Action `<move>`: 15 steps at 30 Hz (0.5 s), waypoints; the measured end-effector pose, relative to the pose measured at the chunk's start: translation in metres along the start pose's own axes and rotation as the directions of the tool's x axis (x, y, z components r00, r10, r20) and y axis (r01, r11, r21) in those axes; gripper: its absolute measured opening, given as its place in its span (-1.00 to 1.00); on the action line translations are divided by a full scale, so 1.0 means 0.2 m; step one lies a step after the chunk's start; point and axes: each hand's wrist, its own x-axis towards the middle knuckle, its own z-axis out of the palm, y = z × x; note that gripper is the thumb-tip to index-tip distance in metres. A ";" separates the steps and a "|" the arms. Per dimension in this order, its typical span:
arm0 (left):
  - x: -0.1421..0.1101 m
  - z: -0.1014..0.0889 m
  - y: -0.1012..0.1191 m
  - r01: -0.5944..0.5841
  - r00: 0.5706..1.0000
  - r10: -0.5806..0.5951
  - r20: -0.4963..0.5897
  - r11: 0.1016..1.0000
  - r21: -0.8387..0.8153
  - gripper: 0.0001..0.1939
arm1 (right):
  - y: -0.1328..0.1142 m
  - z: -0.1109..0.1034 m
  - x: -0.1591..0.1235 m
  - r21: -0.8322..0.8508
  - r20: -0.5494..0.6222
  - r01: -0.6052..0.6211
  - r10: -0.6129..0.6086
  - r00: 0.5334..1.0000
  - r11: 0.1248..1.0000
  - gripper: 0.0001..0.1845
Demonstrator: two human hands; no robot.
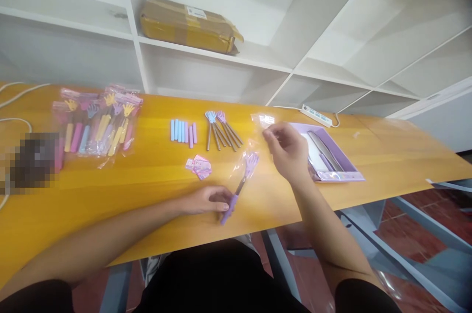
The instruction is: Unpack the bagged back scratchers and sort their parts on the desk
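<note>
My left hand (208,200) rests on the yellow table (387,156), fingers curled on the purple handle of a hand-shaped back scratcher (241,183) whose head sits inside a clear plastic bag (246,156). My right hand (287,148) hovers over the table to the right, fingers pinched near the edge of another clear bag (262,120); what they hold is not plain. Loose scratcher rods with blue and purple heads (221,128) lie behind, beside a row of blue and purple handle sleeves (183,132). Small pink label cards (199,165) lie near the middle.
A pile of bagged scratchers (98,121) lies at the left. A purple box (332,156) with items stands at the right. A power strip (315,115) lies at the back edge. White shelving behind holds a taped brown parcel (188,25). White cables (14,94) run at the far left.
</note>
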 end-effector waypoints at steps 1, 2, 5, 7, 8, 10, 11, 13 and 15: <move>0.00 0.00 0.00 0.017 1.000 -0.017 -0.001 1.000 0.010 -0.45 | -0.01 -0.01 0.00 0.008 -0.039 -0.012 0.013 0.999 1.000 -0.65; -0.01 0.00 0.00 0.032 0.999 -0.032 0.001 0.999 0.016 -0.45 | -0.01 -0.03 0.01 0.018 -0.080 -0.017 0.019 0.997 1.000 -0.65; -0.01 0.01 0.01 0.040 0.999 -0.040 0.017 0.999 0.032 -0.43 | -0.01 -0.09 0.05 0.084 -0.262 0.011 0.012 0.965 0.996 -0.65; -0.01 0.02 0.02 0.032 0.999 -0.033 0.015 0.999 0.041 -0.43 | 0.01 -0.14 0.08 0.166 -0.344 0.030 0.029 0.938 0.986 -0.66; -0.01 0.02 0.03 0.032 0.999 -0.032 0.008 0.998 0.054 -0.43 | 0.02 -0.16 0.09 0.206 -0.344 0.028 0.046 0.938 0.978 -0.66; -0.01 0.02 0.04 0.030 1.000 -0.029 -0.008 0.996 0.083 -0.42 | 0.04 -0.17 0.09 0.265 -0.279 -0.010 0.087 0.956 0.964 -0.66; -0.02 0.02 0.04 0.031 0.999 -0.030 -0.014 0.995 0.094 -0.41 | 0.05 -0.17 0.07 0.276 -0.204 -0.053 0.112 0.973 0.960 -0.65; -0.02 0.02 0.04 0.046 0.999 -0.044 -0.014 0.993 0.110 -0.38 | 0.08 -0.17 0.03 0.267 0.010 -0.160 0.164 0.986 0.950 -0.61; -0.02 0.02 0.04 0.067 0.998 -0.065 -0.022 0.991 0.120 -0.36 | 0.12 -0.17 0.00 0.260 0.117 -0.228 0.204 0.972 0.938 -0.62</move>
